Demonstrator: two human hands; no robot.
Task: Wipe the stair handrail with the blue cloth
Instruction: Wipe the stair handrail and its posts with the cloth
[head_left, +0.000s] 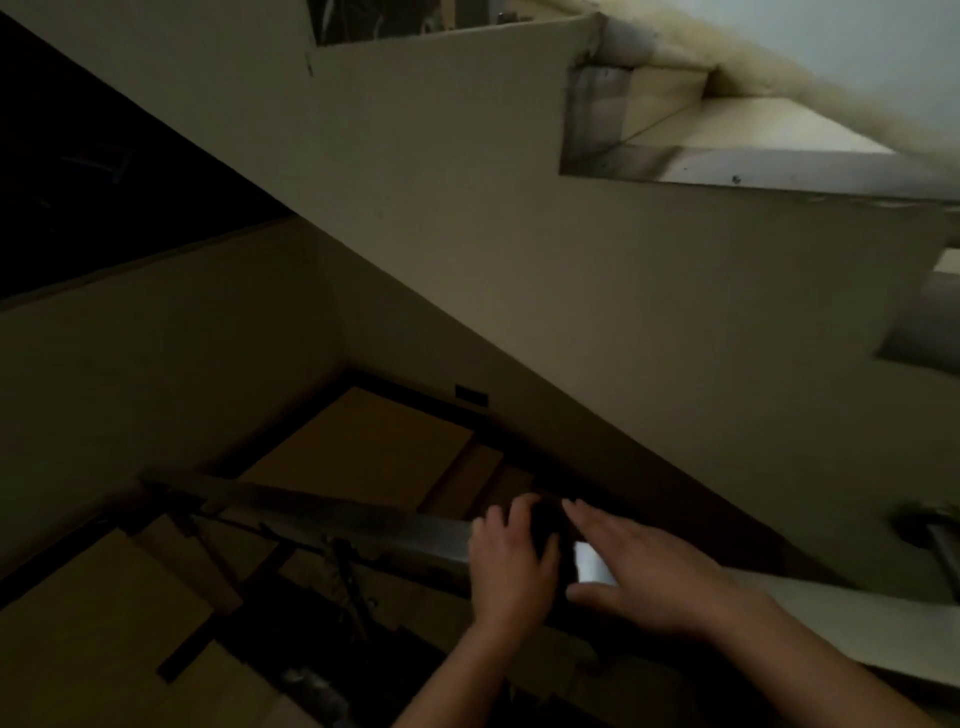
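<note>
Both hands met on the slanting grey metal handrail (374, 525): left hand (511, 558) clutching a dark bunched cloth (545, 525) against it, apparently for wiping, right hand (639, 564) flat, fingers straight, likely steadying.

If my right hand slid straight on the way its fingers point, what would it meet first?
Probably the dark cloth bunched on the handrail, held by the left hand; the right hand points straight at it, though dim light blurs depth.
</note>
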